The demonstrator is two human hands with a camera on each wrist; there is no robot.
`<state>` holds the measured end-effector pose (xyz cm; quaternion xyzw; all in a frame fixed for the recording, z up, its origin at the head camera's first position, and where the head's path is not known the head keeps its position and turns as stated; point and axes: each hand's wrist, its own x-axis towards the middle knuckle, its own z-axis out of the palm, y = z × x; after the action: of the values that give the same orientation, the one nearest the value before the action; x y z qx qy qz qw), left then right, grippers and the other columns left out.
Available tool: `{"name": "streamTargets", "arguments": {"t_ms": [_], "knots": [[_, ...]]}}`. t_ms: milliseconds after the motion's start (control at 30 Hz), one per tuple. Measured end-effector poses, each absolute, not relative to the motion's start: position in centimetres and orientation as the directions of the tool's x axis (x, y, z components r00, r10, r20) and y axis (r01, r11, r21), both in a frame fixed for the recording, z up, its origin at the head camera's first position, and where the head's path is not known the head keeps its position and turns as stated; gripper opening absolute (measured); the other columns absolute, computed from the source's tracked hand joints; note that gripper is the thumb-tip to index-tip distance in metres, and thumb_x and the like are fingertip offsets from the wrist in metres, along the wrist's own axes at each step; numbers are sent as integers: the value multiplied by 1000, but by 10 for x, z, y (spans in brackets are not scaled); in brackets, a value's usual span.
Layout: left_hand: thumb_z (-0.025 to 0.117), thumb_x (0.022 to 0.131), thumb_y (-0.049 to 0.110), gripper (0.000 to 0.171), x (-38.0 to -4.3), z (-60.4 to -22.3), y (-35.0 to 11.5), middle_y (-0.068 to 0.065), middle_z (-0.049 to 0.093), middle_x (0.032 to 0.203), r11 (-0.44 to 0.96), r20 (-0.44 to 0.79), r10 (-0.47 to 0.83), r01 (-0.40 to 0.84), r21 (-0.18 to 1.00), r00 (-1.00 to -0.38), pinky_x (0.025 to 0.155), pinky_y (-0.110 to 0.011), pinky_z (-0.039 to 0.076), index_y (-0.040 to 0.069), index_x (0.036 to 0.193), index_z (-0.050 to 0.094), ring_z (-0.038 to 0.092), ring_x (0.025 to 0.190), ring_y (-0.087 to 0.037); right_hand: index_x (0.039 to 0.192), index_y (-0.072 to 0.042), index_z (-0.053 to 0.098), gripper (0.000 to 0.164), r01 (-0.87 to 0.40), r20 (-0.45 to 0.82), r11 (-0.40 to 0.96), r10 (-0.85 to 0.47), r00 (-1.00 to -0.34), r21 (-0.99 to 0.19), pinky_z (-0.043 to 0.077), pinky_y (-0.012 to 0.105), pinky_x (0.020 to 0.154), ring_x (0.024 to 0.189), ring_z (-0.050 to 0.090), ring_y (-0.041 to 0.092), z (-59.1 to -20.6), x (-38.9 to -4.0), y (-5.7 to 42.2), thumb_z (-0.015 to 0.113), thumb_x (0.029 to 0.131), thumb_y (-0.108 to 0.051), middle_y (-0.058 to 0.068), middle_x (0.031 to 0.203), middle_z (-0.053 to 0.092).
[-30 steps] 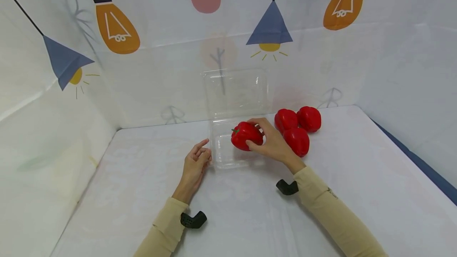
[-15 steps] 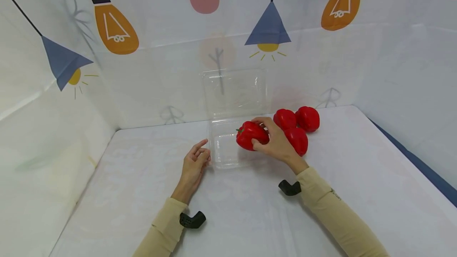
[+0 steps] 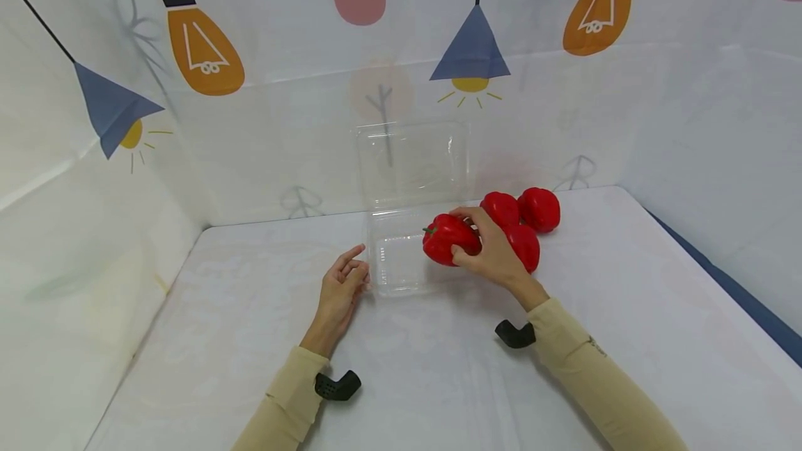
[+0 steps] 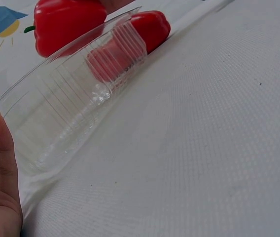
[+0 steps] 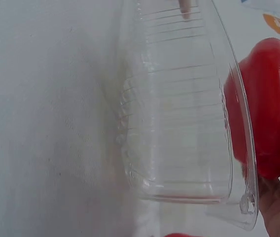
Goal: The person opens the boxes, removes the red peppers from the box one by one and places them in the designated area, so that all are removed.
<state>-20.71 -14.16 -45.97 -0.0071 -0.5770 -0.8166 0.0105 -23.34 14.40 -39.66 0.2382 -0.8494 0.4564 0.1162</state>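
My right hand [image 3: 491,250] grips a red bell pepper [image 3: 447,239], its green stem facing left, over the right part of a clear plastic clamshell container [image 3: 393,263]. In the left wrist view this pepper [image 4: 68,24] is above the container's rim. The container sits on the table with its lid [image 3: 413,165] raised at the back. At its left side, my left hand [image 3: 340,294] pinches the rim between thumb and fingers, as the left wrist view shows. From the right wrist, the pepper [image 5: 268,98] appears just beyond the near rim, fingers beneath it.
Right of the container, three more red bell peppers [image 3: 540,209] are grouped near the table's back edge, partly behind the right hand. A white patterned curtain [image 3: 282,131] rises behind the white-covered table [image 3: 426,367].
My right hand has shifted slightly to the right with the bell pepper, towards the container's right side. The left hand stays at the rim.
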Motion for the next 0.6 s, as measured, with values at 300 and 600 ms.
{"name": "streamTargets", "arguments": {"t_ms": [300,600], "knots": [[59,91,3,43,-208,-462,-143,4,58,84,-330,28,-4,27,944,-1000,57,-16,45,9,133,49,55,67,-7,132,-19,44,70,-510,413,476,-300,-860,-716,53,44,83,113,47,21,-396,-231,150,76,70,-16,3,125,51],[59,91,5,43,-209,-463,-144,4,59,84,-312,18,-4,18,950,-1000,57,-17,45,9,133,49,54,68,-7,131,-20,44,68,-481,393,483,-276,-877,-732,53,48,84,114,48,23,-390,-224,160,74,71,-14,3,127,51]]}}
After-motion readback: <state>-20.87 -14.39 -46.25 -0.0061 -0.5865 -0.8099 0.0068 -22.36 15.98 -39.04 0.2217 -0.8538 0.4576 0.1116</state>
